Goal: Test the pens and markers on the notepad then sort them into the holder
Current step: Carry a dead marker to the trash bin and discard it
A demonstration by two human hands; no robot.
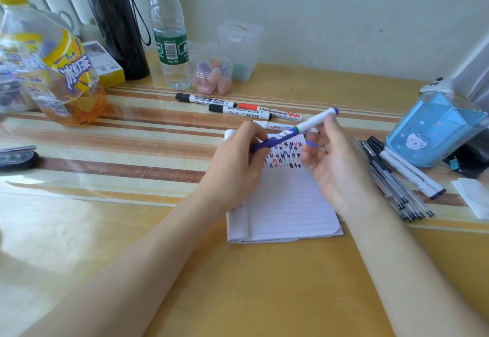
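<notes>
blue marker [293,131] in left hand [238,156], right hand [333,162] alongside, over notepad [285,204]

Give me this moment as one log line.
left hand: grips blue marker | right hand: pinches its white end | blue marker: tilted over notepad | notepad: test scribbles at top

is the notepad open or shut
Open. The notepad lies flat with a lined page showing, and rows of black, red and blue test marks run across its top.
</notes>
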